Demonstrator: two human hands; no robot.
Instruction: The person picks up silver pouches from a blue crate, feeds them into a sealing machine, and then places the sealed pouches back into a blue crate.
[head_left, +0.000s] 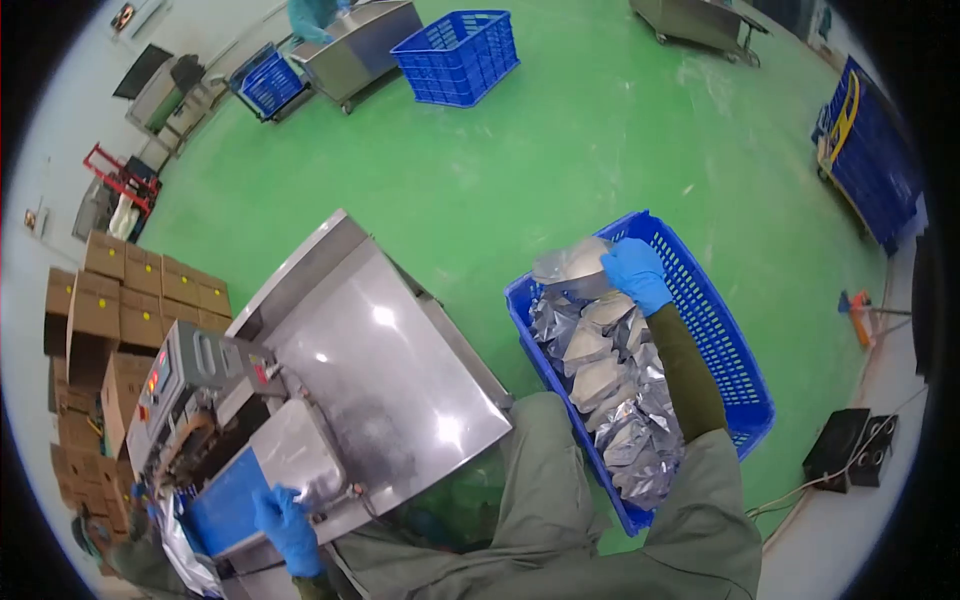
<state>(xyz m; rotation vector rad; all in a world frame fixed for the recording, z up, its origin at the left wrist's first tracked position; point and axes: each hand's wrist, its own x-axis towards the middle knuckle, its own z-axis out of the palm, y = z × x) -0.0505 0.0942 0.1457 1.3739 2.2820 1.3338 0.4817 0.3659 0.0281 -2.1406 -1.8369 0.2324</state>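
My right hand (637, 275), in a blue glove, grips the edge of a silver foil pouch (568, 264) at the far end of a blue plastic basket (727, 345). Below it, several more foil pouches (600, 378) lie in an overlapping row inside the basket. My left hand (288, 528), also gloved in blue, is beside the blue conveyor belt (222, 508) of a metal machine (190, 375). Its fingers are loosely bent and apart, and I see nothing held in them.
A steel table (390, 345) stands between machine and basket. Cardboard boxes (125, 300) are stacked at left. Another person (135, 555) is at the lower left, near the machine. Farther off are a blue crate (457, 60), a steel cart (360, 50) and a black box (845, 450).
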